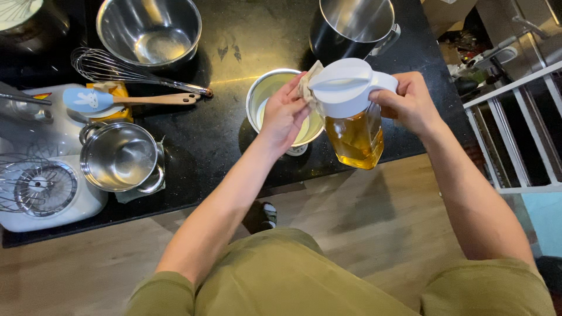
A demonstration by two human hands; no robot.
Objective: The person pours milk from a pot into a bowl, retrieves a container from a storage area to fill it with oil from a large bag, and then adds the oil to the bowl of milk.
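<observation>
Right hand point(410, 104) is clenched on the handle of the oil jug point(353, 120), holding it in the air, upright (long axis roughly vertical), past the near edge of the black surface point(234, 140). Jug is clear, about half full of amber oil, with a white lid point(342, 86). Left hand point(285, 114) pinches a beige cloth point(307, 82) against the spout side of the lid. So the jug sits between both hands, left at the spout, right at the handle. Small pan point(275, 93) with pale liquid lies just behind and left of the jug, partly hidden by the left hand. Spout itself is covered by the cloth, can't see it. Farther left: whisk point(129, 73), spatula point(117, 99), steel bowl point(149, 29), pot point(120, 157); mixer point(41, 193) is cut off.
</observation>
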